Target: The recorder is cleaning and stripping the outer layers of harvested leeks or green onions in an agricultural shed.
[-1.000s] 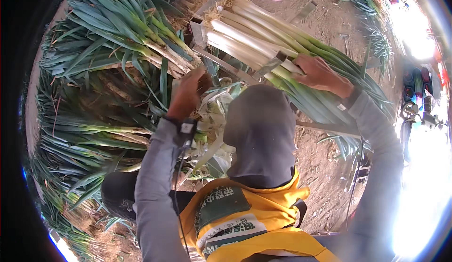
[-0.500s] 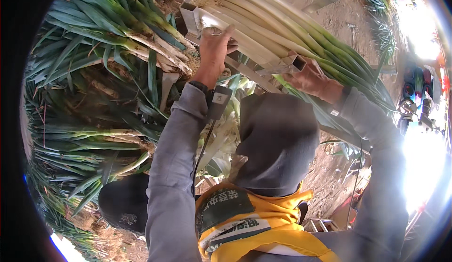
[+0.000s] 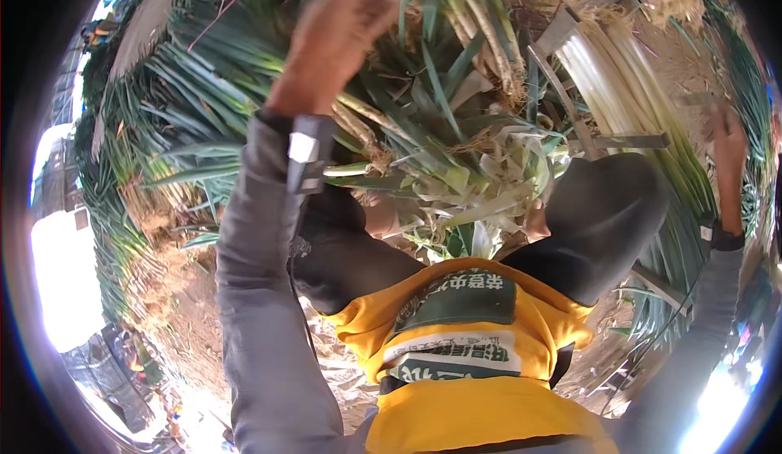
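My left hand is raised above a pile of untrimmed long green onions. It is smeared by motion, so its fingers and any grip cannot be made out. Far to the right, my right hand hangs just beside the peeled green onions. Its fingers are blurred too. The peeled stalks lie side by side in a metal frame, white ends away from me and green leaves toward me. More onions with roots and dirty stalks lie between the left hand and the frame.
Stripped leaves and peelings are heaped between my knees. Another bed of green onions runs along the far right. A cable from a small dark box on my left wrist trails down the sleeve. Bare soil shows at left.
My left hand has left the white stalks and swung left over the untrimmed pile. My right hand has let go of the metal frame and moved right. The view has turned left.
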A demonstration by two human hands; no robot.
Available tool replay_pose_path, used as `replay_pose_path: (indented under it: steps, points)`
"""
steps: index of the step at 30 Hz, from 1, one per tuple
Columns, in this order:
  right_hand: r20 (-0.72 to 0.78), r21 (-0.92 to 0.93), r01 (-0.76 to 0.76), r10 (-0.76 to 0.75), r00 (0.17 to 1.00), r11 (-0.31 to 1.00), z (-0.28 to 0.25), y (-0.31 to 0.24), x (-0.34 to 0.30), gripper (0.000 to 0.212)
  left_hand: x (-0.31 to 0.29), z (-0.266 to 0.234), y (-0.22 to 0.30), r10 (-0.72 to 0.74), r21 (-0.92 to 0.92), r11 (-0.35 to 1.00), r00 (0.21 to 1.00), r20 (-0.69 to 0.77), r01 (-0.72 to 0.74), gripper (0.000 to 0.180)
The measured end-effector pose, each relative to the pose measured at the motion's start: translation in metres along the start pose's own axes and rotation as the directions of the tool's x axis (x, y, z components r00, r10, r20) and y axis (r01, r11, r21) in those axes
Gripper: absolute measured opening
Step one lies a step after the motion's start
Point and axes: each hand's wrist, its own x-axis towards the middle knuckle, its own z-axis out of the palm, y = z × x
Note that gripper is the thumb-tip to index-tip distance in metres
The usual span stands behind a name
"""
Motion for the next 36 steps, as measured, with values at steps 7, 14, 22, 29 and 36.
replay_pose_path:
  steps: [7,14,22,29,36]
  points:
    - [0.524,0.419,0.201,-0.417,0.743,0.885,0.150,-0.237,0.012,0.043,-0.048,-0.107,0.037,0.034,-0.385,0.909,0.947,-0.320,-0.163,0.019]
    - [0.569,0.501,0.384,-0.630,0.529,0.776,0.423,-0.359,-0.062,0.049,-0.071,-0.153,0.059,0.157,-0.298,0.911,0.906,-0.393,-0.286,0.018]
    - [0.480,0.385,0.293,-0.461,0.747,0.875,0.517,-0.333,-0.152,0.040,-0.102,-0.172,0.067,0.168,-0.283,0.916,0.914,-0.370,-0.283,0.020]
    - [0.553,0.671,0.118,-0.601,0.578,0.732,0.385,-0.346,-0.089,0.037,-0.092,-0.171,0.051,0.162,-0.258,0.922,0.891,-0.424,-0.290,0.031]
    - [0.304,0.763,0.225,-0.644,0.702,0.606,0.300,-0.326,-0.108,0.037,-0.065,-0.120,0.030,0.034,-0.137,0.984,0.872,-0.488,-0.115,0.063]
